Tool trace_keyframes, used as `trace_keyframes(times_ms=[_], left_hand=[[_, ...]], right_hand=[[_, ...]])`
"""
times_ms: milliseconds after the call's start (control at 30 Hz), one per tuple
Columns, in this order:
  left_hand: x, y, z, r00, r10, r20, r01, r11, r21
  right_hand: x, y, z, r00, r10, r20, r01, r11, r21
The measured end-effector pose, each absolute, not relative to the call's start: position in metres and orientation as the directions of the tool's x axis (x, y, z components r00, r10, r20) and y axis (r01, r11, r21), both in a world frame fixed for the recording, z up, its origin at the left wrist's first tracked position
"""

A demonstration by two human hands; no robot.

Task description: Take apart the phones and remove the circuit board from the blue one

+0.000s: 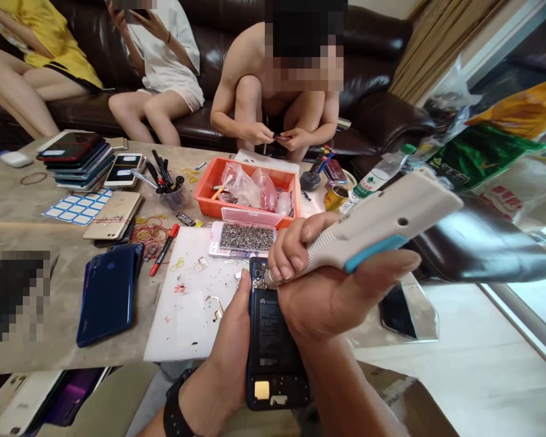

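Observation:
My left hand (230,346) grips the left edge of an opened blue phone (273,340) whose back is off, its black battery showing. My right hand (327,279) is closed round a white electric screwdriver (382,221) with a blue trigger strip. The tool's tip sits at the phone's top edge, near the camera module. Both hands hover over a white work mat (186,303) scattered with small screws and parts.
A clear box of tiny screws (246,237) and an orange tray (250,185) of bagged parts lie behind the mat. Phones are stacked at the left (79,159), with a blue back cover (107,294) nearer. Three people sit on a brown sofa (382,115). Bags crowd the right.

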State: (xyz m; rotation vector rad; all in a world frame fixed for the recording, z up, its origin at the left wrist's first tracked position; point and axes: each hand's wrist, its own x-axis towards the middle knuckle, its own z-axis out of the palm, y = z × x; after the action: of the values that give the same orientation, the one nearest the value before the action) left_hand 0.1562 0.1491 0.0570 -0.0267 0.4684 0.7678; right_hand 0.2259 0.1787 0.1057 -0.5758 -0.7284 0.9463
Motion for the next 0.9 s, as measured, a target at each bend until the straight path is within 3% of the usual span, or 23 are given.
trace_keyframes(times_ms=[333,567,733,900], left_hand=[[0.153,0.151,0.055,0.567,0.678,-0.467,-0.710,0.690,0.140],[0.151,0.149,0.064,0.583,0.644,-0.496,-0.681,0.720,0.133],[0.149,0.148,0.061,0.548,0.666,-0.506,-0.689,0.702,0.178],[0.148,0.147,0.064,0.594,0.605,-0.531,-0.681,0.729,0.069]], right_hand=[[0.220,0.178,0.101,0.392,0.861,0.324,-0.405,0.477,-0.780],[0.216,0.178,0.099,0.395,0.855,0.336,-0.430,0.496,-0.754],[0.212,0.177,0.095,0.294,0.871,0.394,-0.397,0.486,-0.778],[0.212,0.180,0.093,0.289,0.871,0.398,-0.464,0.491,-0.737]])
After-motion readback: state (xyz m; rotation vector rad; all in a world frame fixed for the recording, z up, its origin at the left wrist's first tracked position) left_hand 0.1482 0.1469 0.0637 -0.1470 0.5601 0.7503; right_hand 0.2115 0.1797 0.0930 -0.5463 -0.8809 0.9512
